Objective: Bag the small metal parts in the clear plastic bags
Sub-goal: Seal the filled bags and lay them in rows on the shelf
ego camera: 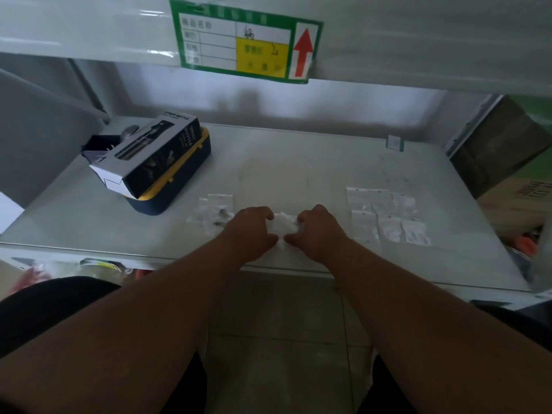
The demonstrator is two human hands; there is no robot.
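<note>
A small clear plastic bag lies near the front edge of the pale shelf, pinched from both sides. My left hand grips its left edge and my right hand grips its right edge. Whether a part is inside it is hidden by my fingers. Left of my hands lie a few clear bags with small dark metal parts showing. To the right, several flat clear bags are spread out on the shelf.
A dark box labelled as a bottle rests on a blue and yellow case at the back left. An upper shelf with a green label hangs overhead. Cardboard boxes stand at the right.
</note>
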